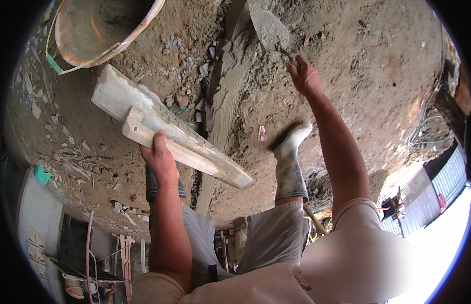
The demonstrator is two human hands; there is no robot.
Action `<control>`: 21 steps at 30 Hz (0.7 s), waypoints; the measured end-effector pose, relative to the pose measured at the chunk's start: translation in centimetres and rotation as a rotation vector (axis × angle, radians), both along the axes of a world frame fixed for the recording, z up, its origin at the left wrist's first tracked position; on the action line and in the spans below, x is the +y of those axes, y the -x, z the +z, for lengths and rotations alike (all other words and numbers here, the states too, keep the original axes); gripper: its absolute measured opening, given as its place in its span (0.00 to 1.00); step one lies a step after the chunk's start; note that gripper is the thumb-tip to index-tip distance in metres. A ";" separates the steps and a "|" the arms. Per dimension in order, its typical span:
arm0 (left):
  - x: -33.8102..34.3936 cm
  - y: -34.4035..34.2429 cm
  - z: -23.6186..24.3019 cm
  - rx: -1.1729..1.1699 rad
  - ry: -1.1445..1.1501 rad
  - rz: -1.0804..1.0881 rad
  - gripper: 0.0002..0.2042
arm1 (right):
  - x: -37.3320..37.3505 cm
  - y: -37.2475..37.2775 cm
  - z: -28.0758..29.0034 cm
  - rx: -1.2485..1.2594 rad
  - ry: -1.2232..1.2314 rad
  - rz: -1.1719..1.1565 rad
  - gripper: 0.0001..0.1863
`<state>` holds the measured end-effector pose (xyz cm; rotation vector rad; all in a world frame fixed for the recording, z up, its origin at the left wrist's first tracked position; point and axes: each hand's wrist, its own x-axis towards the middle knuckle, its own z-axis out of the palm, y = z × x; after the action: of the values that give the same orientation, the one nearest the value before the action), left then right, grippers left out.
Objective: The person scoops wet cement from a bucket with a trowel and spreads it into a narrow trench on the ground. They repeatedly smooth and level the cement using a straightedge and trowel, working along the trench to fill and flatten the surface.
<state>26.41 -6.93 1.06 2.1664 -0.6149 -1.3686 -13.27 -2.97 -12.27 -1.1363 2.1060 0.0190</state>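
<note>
rough brown earth (377, 66) fills most of the frame, stony down the middle; corrugated metal sheets (418, 197) stand at the lower right, and a wide orange-rimmed bucket with a grey-crusted inside (76, 30) sits at the upper left. a strip of smooth, wet-looking grey mortar (225, 101) runs from the top centre down between your legs, rubble along its left side.

your left hand (162, 161) is wrapped round the pale wooden grip bar (139, 133) of a long, mortar-smeared board (167, 126), left of centre. your right hand (305, 78) is closed round the handle end of a leaf-shaped metal trowel coated in grey (270, 29), at the top, right of centre.

board: long axis slants from upper left to lower right, the lower end overlapping the strip in view; cannot tell whether it touches. trowel: long axis tilted, tip pointing up and a little left, away from you.

step in hand, as judged: working the mortar along the strip, trowel side first. next move would seem to call for the blade laid low against the strip's edge, board kept clear until the surface needs levelling.

white, mud-stained rubber boot (292, 157) right of the strip; keep it off the wet stuff.
</note>
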 end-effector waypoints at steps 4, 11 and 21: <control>0.7 -0.3 -0.5 -0.014 0.005 -0.009 0.27 | 0.3 -1.0 -1.9 -0.050 -0.126 0.036 0.24; 0.5 0.9 0.1 -0.043 -0.026 0.009 0.28 | 9.5 -4.7 -1.7 -0.120 -0.315 0.265 0.18; 1.1 0.2 -0.5 -0.040 0.003 -0.012 0.25 | -1.9 1.5 -2.6 0.013 -0.065 0.114 0.19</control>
<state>26.20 -5.88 0.54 2.1964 -0.6451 -1.3320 -14.73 -4.86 -14.88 -1.2183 2.0348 0.1477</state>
